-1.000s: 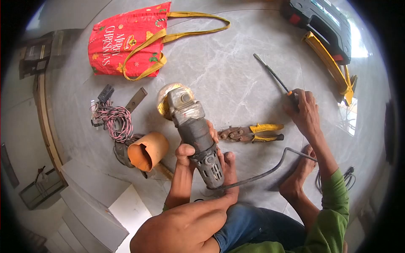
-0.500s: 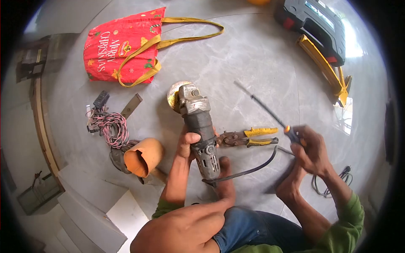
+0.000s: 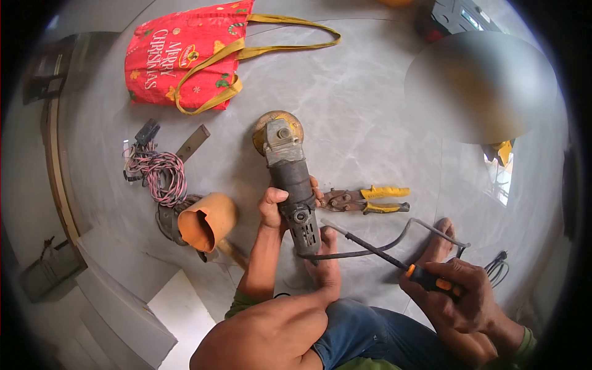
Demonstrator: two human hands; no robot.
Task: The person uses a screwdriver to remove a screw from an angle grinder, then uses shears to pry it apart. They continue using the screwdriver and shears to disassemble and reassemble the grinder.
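Observation:
My left hand [image 3: 272,206] is wrapped round the body of a worn angle grinder [image 3: 291,179], whose yellowish disc [image 3: 295,123] points away from me. In my right hand [image 3: 464,295] is a screwdriver [image 3: 425,277] with a black and orange handle. Its long dark shaft slants up and left, the tip near the rear end of the grinder. The grinder's black cord [image 3: 394,239] loops to the right, passing by the shaft. Tin snips [image 3: 364,200] with yellow grips lie on the floor just right of the grinder.
A red Christmas bag [image 3: 185,61] lies at the upper left. Coiled pink-black wire [image 3: 161,176], a metal strip [image 3: 193,143] and a broken orange pipe piece [image 3: 213,219] are on the left. A dark tool case [image 3: 459,18] stands at the upper right, below it a blurred patch.
My right hand has moved down and right with the screwdriver, whose tip has swung down-left toward the grinder's rear. The left hand still holds the grinder, turned slightly to show more disc.

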